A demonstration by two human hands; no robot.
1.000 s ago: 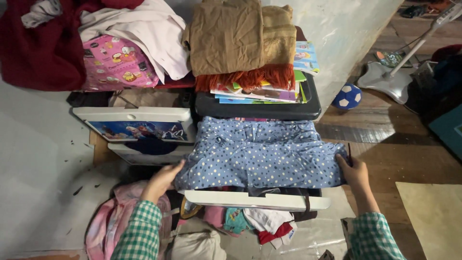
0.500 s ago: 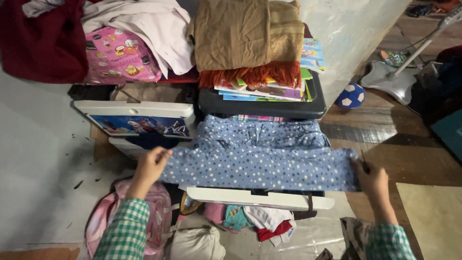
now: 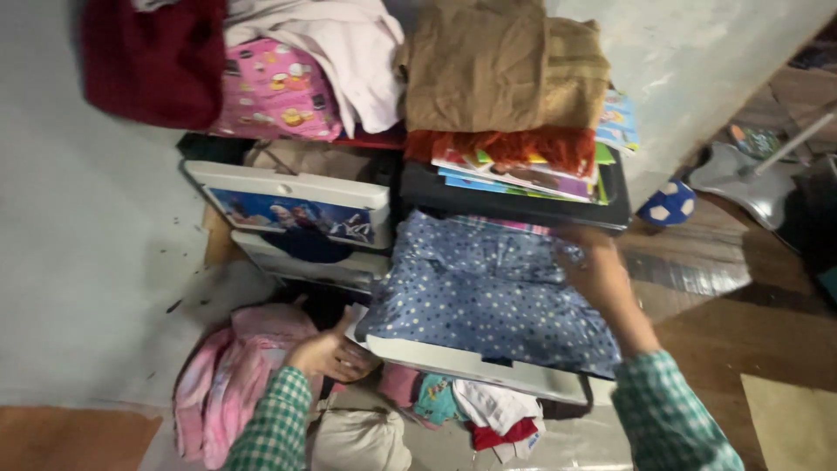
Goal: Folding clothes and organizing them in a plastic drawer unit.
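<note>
We look down on a blue dotted garment (image 3: 488, 301) lying folded in the open white drawer (image 3: 475, 366), its cloth spread over the whole width of the drawer and hanging slightly over the front rim. Our right hand (image 3: 593, 266) rests on the far right part of the garment, near the black top of the drawer unit (image 3: 523, 205); its fingers press down on the cloth, though the blur keeps us from telling whether they pinch it or lie flat. Our left hand (image 3: 331, 353) sits at the left front corner of the drawer, fingers curled loosely against the rim, just beside the edge of the garment; we cannot tell if it grips anything. Both sleeves are green checked.

On the black top lies a stack of colourful books (image 3: 523, 174), with a folded brown blanket (image 3: 501, 70) with an orange fringe on them. To the left, a second white drawer (image 3: 292, 196) with a picture front stands open. A pink backpack (image 3: 231, 375) lies on the floor by the left hand, and mixed clothes (image 3: 471, 410) sit below the drawer. A blue and white ball (image 3: 667, 205) rests on the wooden floor.
</note>
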